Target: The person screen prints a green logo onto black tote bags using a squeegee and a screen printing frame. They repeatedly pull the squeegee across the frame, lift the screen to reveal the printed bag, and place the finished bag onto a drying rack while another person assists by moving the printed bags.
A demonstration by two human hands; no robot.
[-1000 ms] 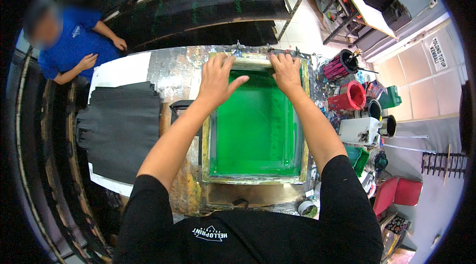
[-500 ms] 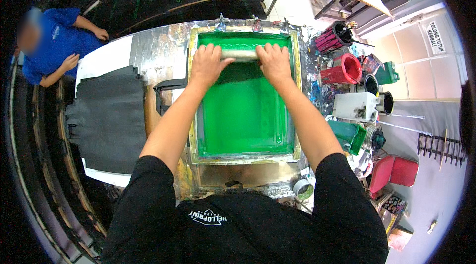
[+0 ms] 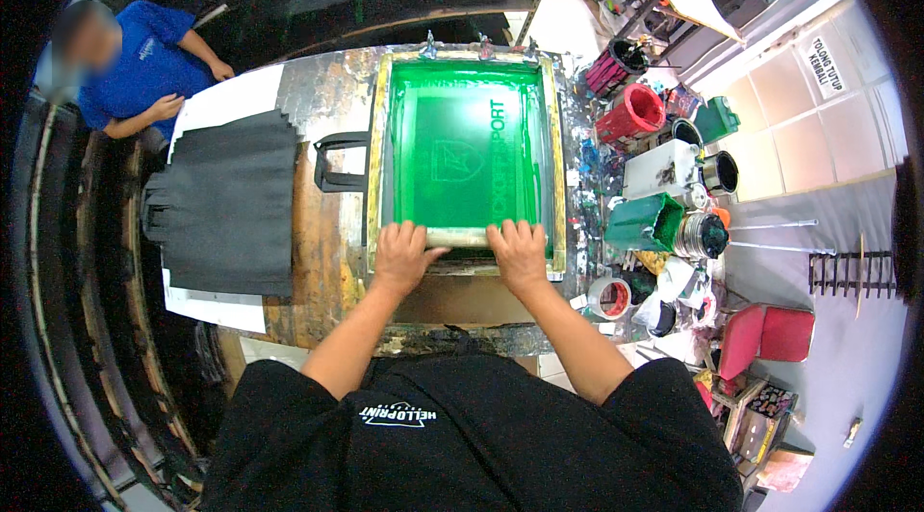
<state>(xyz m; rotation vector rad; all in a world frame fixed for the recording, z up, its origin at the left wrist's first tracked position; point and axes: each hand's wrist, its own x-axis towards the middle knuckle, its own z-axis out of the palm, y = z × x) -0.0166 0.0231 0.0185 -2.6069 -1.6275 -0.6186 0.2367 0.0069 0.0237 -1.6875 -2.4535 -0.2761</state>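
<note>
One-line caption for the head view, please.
Both hands press a squeegee at the near end of a green-meshed, wood-framed printing screen.

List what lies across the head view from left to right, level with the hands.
Stack of black fabric → left hand → squeegee on the green printing screen → right hand → green container → round tin.

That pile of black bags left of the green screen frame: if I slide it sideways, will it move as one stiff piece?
Probably not. The black bags look like soft cloth with stepped, uneven edges, so the layers would likely shear and bunch. The loose handle loop by the screen frame suggests floppy fabric that may snag. The white sheet underneath might slide with them.
</note>
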